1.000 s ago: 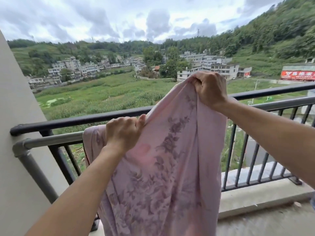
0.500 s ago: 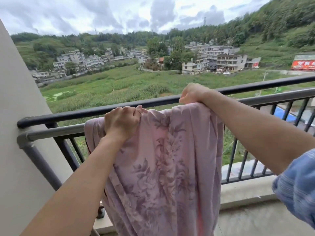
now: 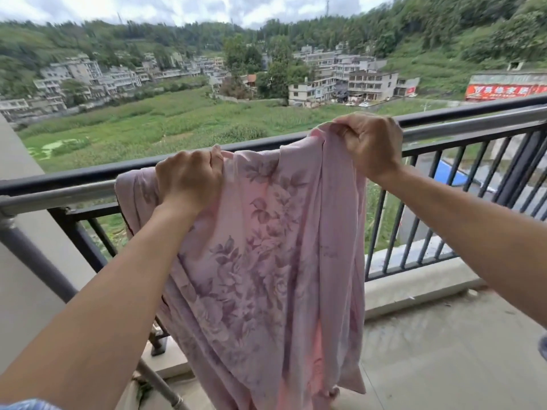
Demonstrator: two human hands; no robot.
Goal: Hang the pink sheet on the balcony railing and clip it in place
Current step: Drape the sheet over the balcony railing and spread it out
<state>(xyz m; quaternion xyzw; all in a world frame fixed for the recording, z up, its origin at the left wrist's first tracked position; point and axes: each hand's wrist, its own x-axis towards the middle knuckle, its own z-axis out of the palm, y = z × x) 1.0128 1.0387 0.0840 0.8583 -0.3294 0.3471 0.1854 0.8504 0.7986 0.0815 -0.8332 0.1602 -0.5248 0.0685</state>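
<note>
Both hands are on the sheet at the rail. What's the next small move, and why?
Probably draw the right hand rightward along the railing while the left hand holds its end: the pink sheet hangs bunched between them, and no clip shows.

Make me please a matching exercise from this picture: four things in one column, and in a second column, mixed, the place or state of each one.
Column one
1. left hand
2. right hand
3. pink sheet
4. red sign

Column two
A. far off beyond the railing, on the right
B. grips the sheet's upper edge, nearer the wall
C. hangs down from the railing, with a flower print
D. grips a bunched fold of the sheet, farther from the wall

Right pairs: 1-B, 2-D, 3-C, 4-A
</note>
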